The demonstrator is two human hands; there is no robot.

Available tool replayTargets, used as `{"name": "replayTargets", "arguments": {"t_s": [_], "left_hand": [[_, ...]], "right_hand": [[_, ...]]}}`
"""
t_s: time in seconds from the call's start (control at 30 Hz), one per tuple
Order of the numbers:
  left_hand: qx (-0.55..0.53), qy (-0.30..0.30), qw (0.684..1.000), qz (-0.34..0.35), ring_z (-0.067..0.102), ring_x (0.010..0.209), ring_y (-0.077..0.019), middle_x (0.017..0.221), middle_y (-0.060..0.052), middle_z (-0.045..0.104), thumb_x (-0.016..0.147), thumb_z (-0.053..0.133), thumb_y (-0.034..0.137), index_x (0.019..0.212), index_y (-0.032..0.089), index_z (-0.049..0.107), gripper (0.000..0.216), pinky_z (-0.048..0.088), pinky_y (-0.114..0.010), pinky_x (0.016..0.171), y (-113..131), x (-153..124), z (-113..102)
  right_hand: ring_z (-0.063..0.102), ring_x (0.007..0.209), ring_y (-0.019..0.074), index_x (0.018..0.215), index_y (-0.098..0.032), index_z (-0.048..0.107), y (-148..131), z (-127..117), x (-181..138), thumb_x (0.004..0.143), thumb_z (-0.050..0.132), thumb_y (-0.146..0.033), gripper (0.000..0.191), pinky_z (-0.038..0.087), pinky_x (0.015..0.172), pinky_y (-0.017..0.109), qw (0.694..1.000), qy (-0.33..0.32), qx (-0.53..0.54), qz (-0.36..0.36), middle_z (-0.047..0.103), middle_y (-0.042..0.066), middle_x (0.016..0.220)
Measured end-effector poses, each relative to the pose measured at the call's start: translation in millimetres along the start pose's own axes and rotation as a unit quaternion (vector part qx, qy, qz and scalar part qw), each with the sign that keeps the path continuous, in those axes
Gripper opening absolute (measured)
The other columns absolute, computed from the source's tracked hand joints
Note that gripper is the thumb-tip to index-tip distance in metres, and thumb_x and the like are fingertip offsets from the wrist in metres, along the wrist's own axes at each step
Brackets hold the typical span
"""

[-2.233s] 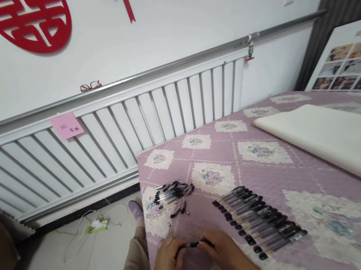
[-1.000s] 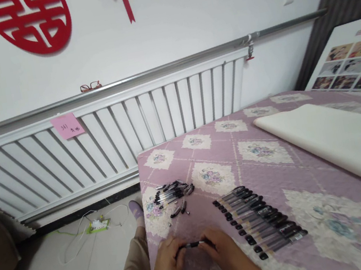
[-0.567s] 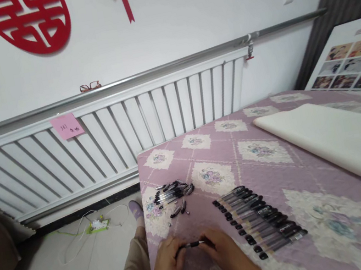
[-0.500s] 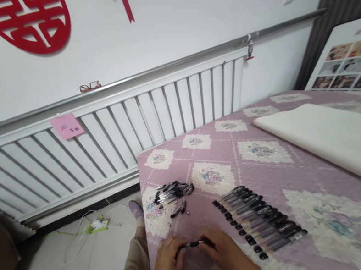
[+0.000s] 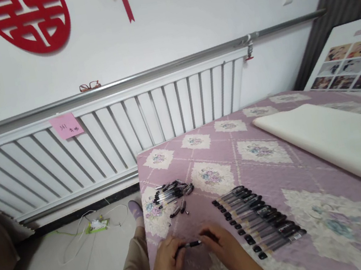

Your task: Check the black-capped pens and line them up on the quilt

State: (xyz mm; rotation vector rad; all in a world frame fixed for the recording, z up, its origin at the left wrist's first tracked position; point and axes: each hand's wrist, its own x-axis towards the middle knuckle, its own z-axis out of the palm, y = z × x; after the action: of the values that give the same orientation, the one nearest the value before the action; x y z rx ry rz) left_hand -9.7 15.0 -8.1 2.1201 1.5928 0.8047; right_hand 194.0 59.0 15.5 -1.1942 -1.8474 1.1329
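Observation:
My left hand [image 5: 167,260] is closed around one end of a pen [image 5: 193,244] with a black grip and a pale tip. The pen lies level, low over the bed's near left corner. At its tip end are the thumb and forefinger of my right hand [image 5: 223,246], bent in a loose pinch; the exact contact is hard to see. Beyond my hands lies a small pile of pen parts [image 5: 171,193], with dark and clear pieces. Several loose black caps [image 5: 178,208] are scattered just in front of it. Right of my right hand, black-capped pens [image 5: 260,218] lie side by side in a slanting row.
A purple floral bedspread [image 5: 219,144] covers the surface. A folded cream cloth [image 5: 338,139] lies at the right, near a photo board [image 5: 355,57]. Behind stands a white radiator [image 5: 149,117] with a pink note [image 5: 66,126]. A power strip [image 5: 97,225] with cables is on the floor.
My right hand's fingers have shifted slightly up and loosened around the pen's tip. My left hand holds the pen in nearly the same place.

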Motion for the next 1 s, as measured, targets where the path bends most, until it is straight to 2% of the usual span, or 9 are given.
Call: {"name": "replayTargets", "arguments": {"t_s": [0.1,0.23,0.43,0.73,1.0], "left_hand": [[0.0,0.002,1.0,-0.003,0.057,0.087,-0.02,0.09,-0.004,0.064,0.09,0.044,0.026,0.096,0.023,0.064,0.02,0.045,-0.034,0.081,1.0,-0.2,-0.3],[0.001,0.001,1.0,-0.006,0.056,0.086,-0.0206,0.09,-0.005,0.063,0.091,0.043,0.027,0.097,0.023,0.063,0.022,0.045,-0.034,0.08,-0.5,-0.4,1.0],[0.001,-0.008,1.0,-0.006,0.056,0.089,-0.0208,0.092,-0.005,0.063,0.09,0.043,0.026,0.099,0.023,0.062,0.021,0.044,-0.035,0.082,-5.9,-0.7,3.7],[0.014,0.0,1.0,-0.01,0.056,0.087,-0.0202,0.092,-0.004,0.062,0.09,0.045,0.024,0.097,0.023,0.062,0.019,0.044,-0.034,0.081,-1.0,0.0,1.9],[0.019,-0.002,1.0,-0.016,0.055,0.089,-0.0202,0.093,-0.004,0.062,0.09,0.044,0.023,0.099,0.023,0.062,0.02,0.044,-0.034,0.081,0.9,-0.3,1.4]], "right_hand": [[0.057,0.072,0.0178,0.076,-0.02,0.06,7.1,-1.5,3.7,0.083,0.046,-0.044,0.03,0.044,0.069,0.028,0.995,0.042,0.089,0.027,0.061,0.001,0.07],[0.06,0.073,0.0192,0.077,-0.019,0.061,19.0,-0.9,7.2,0.077,0.05,-0.059,0.041,0.048,0.07,0.03,0.964,0.098,0.229,0.093,0.063,0.002,0.073],[0.062,0.071,0.0186,0.077,-0.019,0.065,24.3,1.4,10.8,0.067,0.059,-0.067,0.049,0.05,0.068,0.03,0.927,0.142,0.317,0.14,0.066,0.004,0.073],[0.06,0.062,0.0133,0.076,-0.019,0.066,19.6,2.8,18.5,0.06,0.071,-0.061,0.045,0.048,0.06,0.025,0.872,0.139,0.438,0.166,0.065,0.001,0.068],[0.059,0.059,0.012,0.074,-0.019,0.066,7.1,-4.0,16.7,0.057,0.074,-0.06,0.045,0.047,0.058,0.024,0.857,0.126,0.47,0.171,0.064,0.0,0.067]]}}
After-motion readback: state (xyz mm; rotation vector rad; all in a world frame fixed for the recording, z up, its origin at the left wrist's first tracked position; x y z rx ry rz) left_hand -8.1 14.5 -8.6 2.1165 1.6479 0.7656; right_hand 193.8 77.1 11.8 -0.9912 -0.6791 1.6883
